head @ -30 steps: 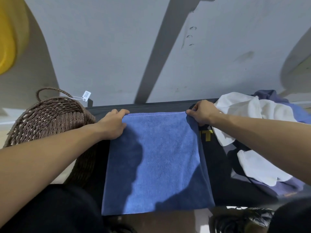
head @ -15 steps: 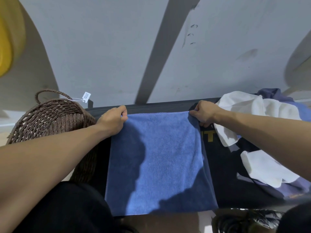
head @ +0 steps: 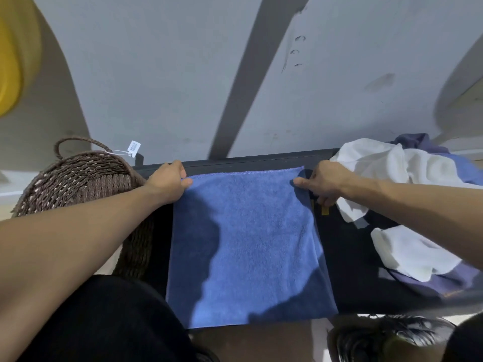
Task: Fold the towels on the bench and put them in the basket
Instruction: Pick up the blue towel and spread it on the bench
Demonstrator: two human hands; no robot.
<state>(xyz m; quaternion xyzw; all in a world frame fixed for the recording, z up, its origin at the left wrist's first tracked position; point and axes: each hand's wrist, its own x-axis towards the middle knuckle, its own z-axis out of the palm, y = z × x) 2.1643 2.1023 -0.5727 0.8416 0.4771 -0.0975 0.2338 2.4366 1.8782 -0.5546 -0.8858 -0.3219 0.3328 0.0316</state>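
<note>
The blue towel [head: 245, 246] lies flat on the bench [head: 347, 257]. The left hand [head: 167, 185] and right hand [head: 322, 182] pinch its far corners. Basket [head: 78, 178] left; towel pile [head: 392, 178] right.

Blue towel [head: 248, 244], brown woven basket [head: 86, 178], black bench [head: 352, 257].

Blue towel [head: 248, 244] soft, matt terry cloth; basket [head: 86, 178] rough woven brown fibre.
</note>
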